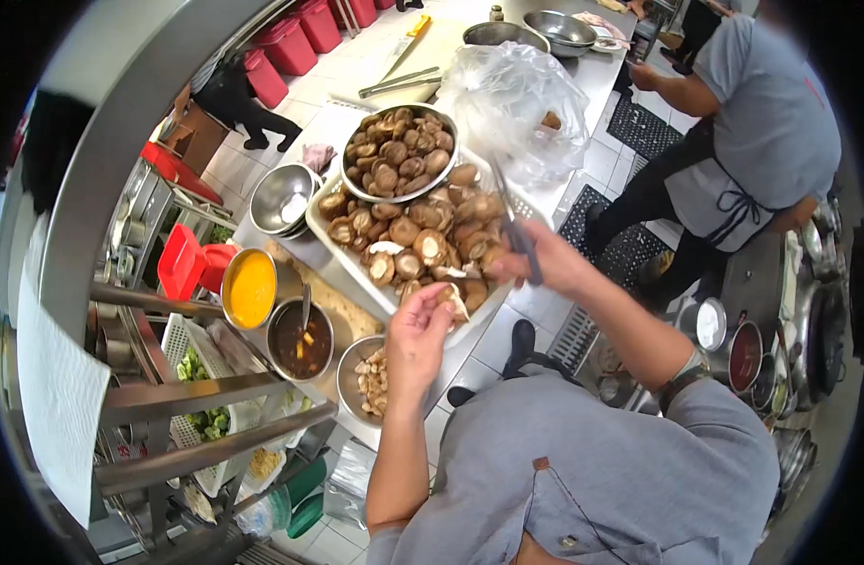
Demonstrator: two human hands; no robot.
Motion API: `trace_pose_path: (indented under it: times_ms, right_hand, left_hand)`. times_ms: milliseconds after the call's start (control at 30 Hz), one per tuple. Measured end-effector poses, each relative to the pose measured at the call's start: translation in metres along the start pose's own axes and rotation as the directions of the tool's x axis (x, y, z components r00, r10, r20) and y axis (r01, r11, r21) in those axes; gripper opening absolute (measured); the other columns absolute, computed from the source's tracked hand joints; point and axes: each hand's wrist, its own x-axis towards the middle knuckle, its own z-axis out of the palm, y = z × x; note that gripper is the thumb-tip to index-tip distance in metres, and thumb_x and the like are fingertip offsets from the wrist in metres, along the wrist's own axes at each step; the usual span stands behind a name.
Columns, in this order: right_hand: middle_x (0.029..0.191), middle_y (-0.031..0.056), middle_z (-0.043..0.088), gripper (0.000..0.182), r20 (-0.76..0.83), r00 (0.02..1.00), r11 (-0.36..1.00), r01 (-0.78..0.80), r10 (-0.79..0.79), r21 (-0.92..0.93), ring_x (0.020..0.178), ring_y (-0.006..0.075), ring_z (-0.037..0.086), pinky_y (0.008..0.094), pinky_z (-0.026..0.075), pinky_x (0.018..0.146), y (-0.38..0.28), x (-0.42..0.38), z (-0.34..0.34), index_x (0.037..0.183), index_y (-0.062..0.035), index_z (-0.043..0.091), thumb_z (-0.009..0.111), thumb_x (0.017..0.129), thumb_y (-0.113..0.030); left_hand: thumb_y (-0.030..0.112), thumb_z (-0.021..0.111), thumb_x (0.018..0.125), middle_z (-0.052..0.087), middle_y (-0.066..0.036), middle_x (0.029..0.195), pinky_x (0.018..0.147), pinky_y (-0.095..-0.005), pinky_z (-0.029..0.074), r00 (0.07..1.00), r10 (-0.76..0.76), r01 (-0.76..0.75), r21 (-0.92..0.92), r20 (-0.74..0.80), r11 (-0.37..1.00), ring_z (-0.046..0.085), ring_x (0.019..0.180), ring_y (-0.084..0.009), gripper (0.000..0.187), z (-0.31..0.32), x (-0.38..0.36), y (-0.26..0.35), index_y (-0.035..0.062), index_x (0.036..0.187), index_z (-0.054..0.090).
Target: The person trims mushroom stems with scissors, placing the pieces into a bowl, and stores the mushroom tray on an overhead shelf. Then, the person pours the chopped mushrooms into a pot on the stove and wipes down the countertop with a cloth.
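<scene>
My left hand (418, 334) is closed, pinching a pale-fleshed mushroom (455, 301) over the near edge of the white basket (368, 294). In my right hand (545, 262) is a pair of scissors (522, 250), dark-handled, its blades pointing away over the basket's right side. Brown mushrooms (404, 231) fill the basket, some showing their pale undersides. A metal bowl (453, 169) heaped with mushroom caps (394, 155) rests on the basket's far end. Just left of my left wrist, a metal bowl (345, 363) contains small pale pieces (372, 384), apparently mushroom stems.
At the left stand a container of yellow liquid (250, 287) and a pot of dark sauce (300, 350). Beyond the basket lie a plastic bag (517, 104), tongs (399, 83) and a yellow-handled knife (408, 42). A co-worker (762, 113) stands at the right. Metal shelf rails (215, 395) jut in at left.
</scene>
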Motion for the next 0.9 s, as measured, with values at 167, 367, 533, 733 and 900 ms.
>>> trace_pose_path:
  times_ms: [167,367,533,733,900]
  right_hand:
    - [0.082,0.0038,0.067,0.038,-0.107,0.992,0.760,-0.024,-0.060,-0.650,0.075,0.0097,0.061,0.0291,0.050,0.064,0.004,0.049,-0.070,0.099,-0.0021,0.058,0.082,0.082,-0.026]
    - [0.083,0.0187,0.068,0.028,-0.388,0.849,0.768,0.032,-0.358,-0.640,0.079,0.0353,0.068,0.0432,0.051,0.070,-0.006,0.104,-0.157,0.097,-0.0037,0.061,0.073,0.084,-0.025]
    - [0.096,0.0193,0.069,0.025,-0.373,0.826,0.543,-0.098,-0.423,-0.834,0.093,0.0392,0.066,0.0483,0.051,0.079,0.023,0.202,-0.230,0.104,-0.0044,0.061,0.067,0.083,-0.017]
    - [0.105,0.0181,0.068,0.032,-0.410,0.784,0.488,-0.159,-0.466,-0.858,0.102,0.0381,0.064,0.0498,0.051,0.084,0.038,0.246,-0.263,0.111,-0.0061,0.060,0.067,0.085,-0.024]
    - [0.100,0.0199,0.070,0.028,-0.443,0.852,0.553,-0.235,-0.278,-0.799,0.097,0.0393,0.067,0.0492,0.053,0.082,0.026,0.257,-0.273,0.105,-0.0042,0.062,0.066,0.079,-0.011]
  left_hand:
    - [0.024,0.074,0.086,0.063,-0.016,0.125,0.105,-0.0457,0.041,0.897,0.439,-0.306,0.800,0.059,0.517,0.053,0.121,-0.0375,0.043,0.026,0.056,-0.014,0.0038,0.123,0.066]
    - [0.039,0.068,0.089,0.041,-0.018,0.153,0.114,-0.0668,0.017,0.949,0.283,-0.183,0.974,0.139,0.135,0.027,0.143,-0.0480,0.075,0.064,0.070,-0.034,0.0113,0.153,0.038]
    - [0.045,0.070,0.087,0.039,-0.017,0.154,0.114,-0.0676,0.016,0.964,0.242,-0.139,0.983,0.108,0.117,0.026,0.143,-0.0485,0.080,0.069,0.073,-0.026,0.0106,0.152,0.039]
    - [0.046,0.070,0.087,0.041,-0.016,0.153,0.115,-0.0669,0.014,0.973,0.220,-0.097,0.985,0.064,0.145,0.028,0.143,-0.0473,0.076,0.074,0.074,-0.023,0.0097,0.149,0.044]
    - [0.030,0.075,0.084,0.047,-0.019,0.146,0.112,-0.0645,0.024,0.924,0.362,-0.190,0.969,0.123,0.156,0.036,0.138,-0.0484,0.063,0.106,0.083,0.018,0.0056,0.138,0.055]
